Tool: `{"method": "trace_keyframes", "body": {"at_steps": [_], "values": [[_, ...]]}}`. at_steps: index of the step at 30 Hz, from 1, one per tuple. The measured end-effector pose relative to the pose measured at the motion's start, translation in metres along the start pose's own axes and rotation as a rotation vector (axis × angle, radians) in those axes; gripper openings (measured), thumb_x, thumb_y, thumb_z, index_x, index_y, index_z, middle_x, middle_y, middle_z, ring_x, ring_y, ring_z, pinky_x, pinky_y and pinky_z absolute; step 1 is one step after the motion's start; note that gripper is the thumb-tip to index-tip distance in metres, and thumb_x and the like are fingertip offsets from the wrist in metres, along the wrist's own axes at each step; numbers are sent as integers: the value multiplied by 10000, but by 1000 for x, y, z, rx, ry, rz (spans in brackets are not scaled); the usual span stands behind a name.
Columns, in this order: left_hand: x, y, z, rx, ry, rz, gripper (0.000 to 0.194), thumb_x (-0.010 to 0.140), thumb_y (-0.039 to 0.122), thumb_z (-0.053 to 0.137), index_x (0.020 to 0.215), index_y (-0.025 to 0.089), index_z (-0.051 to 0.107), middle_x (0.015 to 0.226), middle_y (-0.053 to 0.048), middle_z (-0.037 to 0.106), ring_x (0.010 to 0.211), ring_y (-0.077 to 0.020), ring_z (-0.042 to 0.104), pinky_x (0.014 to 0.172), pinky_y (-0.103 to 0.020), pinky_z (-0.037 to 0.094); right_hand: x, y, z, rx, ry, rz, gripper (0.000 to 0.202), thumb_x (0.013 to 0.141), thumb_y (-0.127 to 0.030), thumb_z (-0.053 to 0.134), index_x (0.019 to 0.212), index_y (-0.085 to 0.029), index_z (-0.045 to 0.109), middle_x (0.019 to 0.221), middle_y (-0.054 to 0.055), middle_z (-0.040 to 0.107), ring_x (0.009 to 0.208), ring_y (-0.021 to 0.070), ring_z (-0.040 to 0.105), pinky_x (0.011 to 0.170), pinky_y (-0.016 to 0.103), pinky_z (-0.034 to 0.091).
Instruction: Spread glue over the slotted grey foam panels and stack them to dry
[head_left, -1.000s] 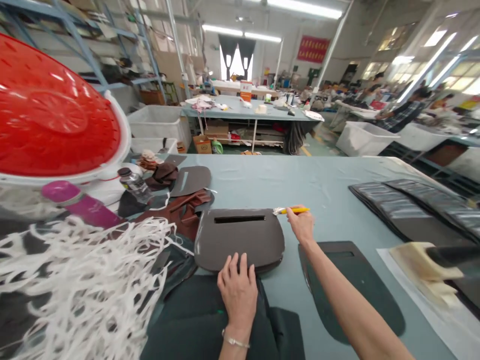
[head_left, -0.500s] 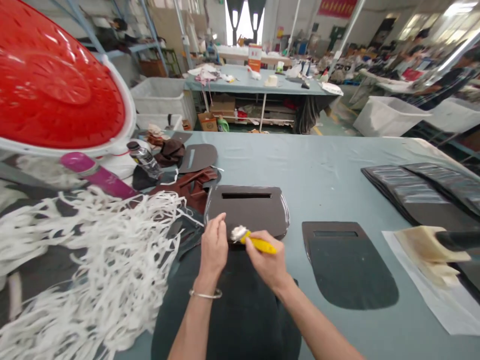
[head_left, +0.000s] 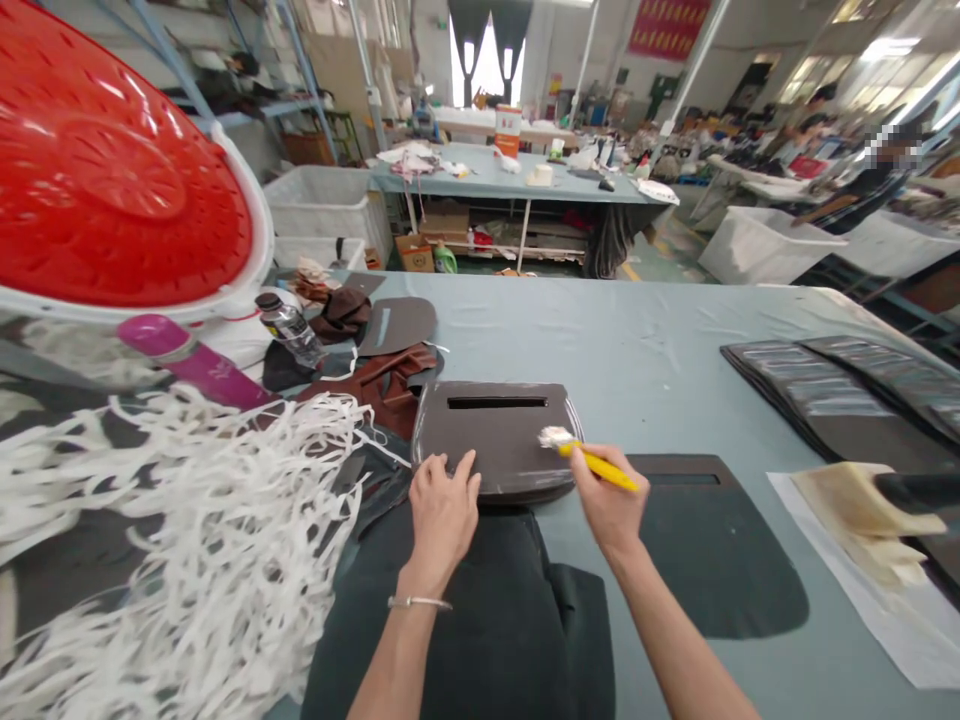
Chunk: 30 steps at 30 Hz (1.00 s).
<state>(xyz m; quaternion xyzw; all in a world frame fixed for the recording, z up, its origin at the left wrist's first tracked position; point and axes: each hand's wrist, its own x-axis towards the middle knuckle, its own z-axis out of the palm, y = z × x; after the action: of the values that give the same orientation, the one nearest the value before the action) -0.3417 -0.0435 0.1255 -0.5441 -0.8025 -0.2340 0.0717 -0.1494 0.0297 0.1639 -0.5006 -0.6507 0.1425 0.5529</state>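
Note:
A stack of dark brown panels (head_left: 499,440) with a slot near its far edge lies in front of me, white smears along its rim. My left hand (head_left: 444,500) rests on the near left part of the top panel, fingers spread. In my right hand (head_left: 611,500) is a yellow-handled brush (head_left: 600,467), its bristles coated in white paste. The brush head is over the right side of the panel; whether it touches I cannot tell. Dark green material (head_left: 480,620) lies below my forearms. Right of the stack is a dark slotted flap piece (head_left: 712,560), partly behind my right hand.
Tangled white strips (head_left: 225,560) cover the left side. Behind them are a magenta cylinder (head_left: 199,365), a plastic bottle (head_left: 289,330) and a large red and white basin (head_left: 120,170). On the right lie stacked panels (head_left: 840,390) and a cream block (head_left: 862,510) on white paper.
My right hand has moved the brush right, from the near edge to the panel's right side. My left hand has shifted slightly right and its fingers have spread.

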Motion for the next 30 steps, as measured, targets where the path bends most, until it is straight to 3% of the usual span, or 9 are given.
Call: {"method": "trace_keyframes", "body": {"at_steps": [3,5,8,13,17,20,22,27,30], "values": [[-2,11,1,104,42,1,367,894,349,431,1234,292,557,1182,-122,495,1134,-271,429,929,-445,399,3,-43,83,239,-193,-66,158,824,-346,565,854,-230,667,826,27,692,710,159,634,701,278,514],[-2,10,2,122,47,1,359,898,342,427,1227,296,562,1169,-115,502,1111,-259,441,918,-428,408,6,-50,116,277,-283,-85,163,823,-353,556,828,-245,677,829,16,699,741,170,643,726,289,516],[-1,7,3,109,58,-8,354,909,335,406,1229,330,557,1158,-103,504,1095,-246,451,905,-409,414,21,-21,106,197,-272,-30,210,831,-376,527,845,-239,686,832,23,701,731,186,640,721,307,506],[-1,7,6,102,87,-19,347,904,334,423,1220,338,566,1167,-102,493,1126,-257,434,912,-421,405,49,9,56,-51,53,94,238,825,-383,520,790,-196,663,753,50,673,669,192,603,697,318,466],[-1,8,9,127,93,-4,350,898,323,435,1223,323,567,1171,-109,497,1122,-259,439,907,-418,408,40,-34,109,174,-188,-132,191,849,-350,504,874,-235,654,849,31,684,762,174,619,742,289,475],[-1,6,10,139,90,7,349,900,316,430,1221,330,568,1155,-105,509,1097,-254,458,885,-406,419,40,-37,138,146,-260,-165,166,832,-327,519,826,-243,663,798,17,690,710,161,620,699,258,470],[0,5,9,132,96,8,346,904,318,423,1216,341,570,1150,-101,510,1090,-253,463,881,-405,420,50,-15,124,21,-192,-101,192,832,-324,498,795,-235,664,745,21,682,648,157,604,655,254,456],[5,14,1,71,95,-51,314,903,356,409,1126,304,624,1084,-101,520,1022,-272,478,843,-446,421,74,53,43,-184,62,7,265,842,-370,467,844,-196,668,740,45,676,642,161,597,660,255,433],[19,37,5,-128,71,-89,314,906,351,378,1005,228,649,982,-105,541,952,-283,488,827,-499,412,70,71,20,-204,36,63,348,873,-406,420,1019,-201,660,793,63,694,681,185,630,677,277,445]]}}
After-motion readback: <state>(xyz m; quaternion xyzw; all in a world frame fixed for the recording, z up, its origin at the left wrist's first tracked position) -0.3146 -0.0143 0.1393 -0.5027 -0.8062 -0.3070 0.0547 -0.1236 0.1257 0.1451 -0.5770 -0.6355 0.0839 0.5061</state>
